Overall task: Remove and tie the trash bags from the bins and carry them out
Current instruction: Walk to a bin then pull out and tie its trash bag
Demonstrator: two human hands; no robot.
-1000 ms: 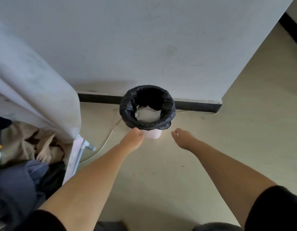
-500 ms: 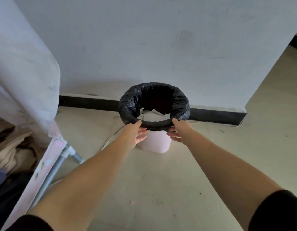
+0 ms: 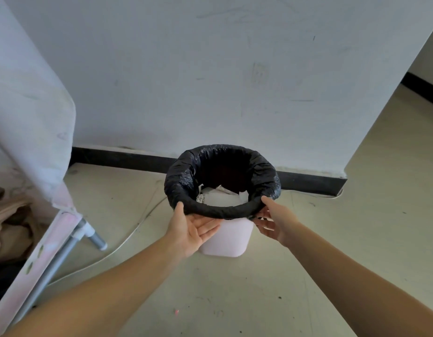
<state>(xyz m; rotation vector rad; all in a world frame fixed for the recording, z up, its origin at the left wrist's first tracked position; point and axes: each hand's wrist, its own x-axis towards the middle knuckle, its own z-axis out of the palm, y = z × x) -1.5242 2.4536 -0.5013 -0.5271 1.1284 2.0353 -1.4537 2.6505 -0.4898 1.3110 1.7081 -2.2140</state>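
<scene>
small pink bin (image 3: 224,239) on the floor against the wall, black trash bag (image 3: 220,171) rolled thick over its rim, crumpled white paper (image 3: 221,197) inside; left hand (image 3: 190,227) palm up under the near roll, fingers straight, thumb on top; right hand (image 3: 271,218) same on the other side, looks like a light pinch on the roll, hard to tell for sure; could easily lift the whole light bin with the bag if the roll stays snagged; thin plastic may tear; white cable (image 3: 128,239) nearby, trip risk.
</scene>
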